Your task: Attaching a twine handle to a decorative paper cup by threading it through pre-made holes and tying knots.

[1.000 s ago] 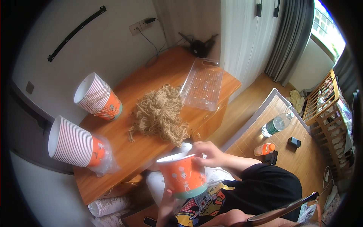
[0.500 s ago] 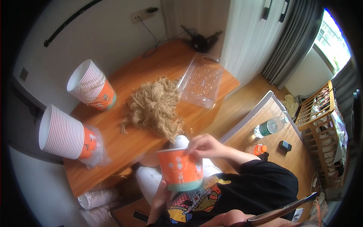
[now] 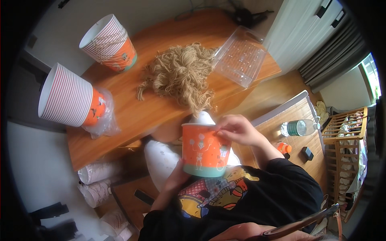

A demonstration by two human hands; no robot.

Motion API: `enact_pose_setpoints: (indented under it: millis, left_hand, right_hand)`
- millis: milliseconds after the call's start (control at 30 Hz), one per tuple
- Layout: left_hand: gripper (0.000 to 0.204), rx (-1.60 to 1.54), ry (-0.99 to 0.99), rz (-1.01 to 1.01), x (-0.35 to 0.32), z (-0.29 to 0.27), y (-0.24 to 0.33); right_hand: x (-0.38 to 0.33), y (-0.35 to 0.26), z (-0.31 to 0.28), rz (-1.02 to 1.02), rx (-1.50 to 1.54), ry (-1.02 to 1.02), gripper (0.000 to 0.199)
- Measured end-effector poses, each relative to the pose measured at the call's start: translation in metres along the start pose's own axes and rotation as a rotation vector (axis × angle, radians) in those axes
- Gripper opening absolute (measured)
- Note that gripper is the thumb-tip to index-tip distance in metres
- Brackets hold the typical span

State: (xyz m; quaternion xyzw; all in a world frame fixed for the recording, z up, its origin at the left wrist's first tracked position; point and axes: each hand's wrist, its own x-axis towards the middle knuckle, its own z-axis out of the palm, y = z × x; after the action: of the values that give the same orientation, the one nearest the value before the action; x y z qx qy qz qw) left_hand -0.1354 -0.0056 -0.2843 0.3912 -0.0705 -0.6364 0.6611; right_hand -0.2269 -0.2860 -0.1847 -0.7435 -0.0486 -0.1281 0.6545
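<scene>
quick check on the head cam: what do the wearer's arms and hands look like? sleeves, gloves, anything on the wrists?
Both hands are bare, with no gloves. The right hand shows no ring or wristband, and its forearm is uncovered up to a black sleeve that ends near the elbow. The left hand is mostly hidden; its forearm is also bare, meeting black fabric low in the picture. The black shirt has a colourful cartoon print on the chest.
</scene>
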Motion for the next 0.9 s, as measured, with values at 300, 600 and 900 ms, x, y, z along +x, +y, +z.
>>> enact_pose_setpoints:
  millis: [300, 600, 900]
  left_hand:
    - [0.073, 0.086, 0.076, -0.054, -0.005, 0.013, 0.014]
    - [0.073, 0.089, 0.142, -0.030, -0.012, -0.001, 0.006]
    - [0.084, 0.214, 0.042, 0.194, 0.010, -0.074, -0.043]
  right_hand:
    - [-0.003, 0.004, 0.004, 0.126, 0.252, 0.014, 0.019]
    - [0.004, 0.002, 0.009, 0.156, 0.157, 0.073, 0.026]
    - [0.003, 0.003, 0.005, 0.176, 0.081, 0.041, 0.022]
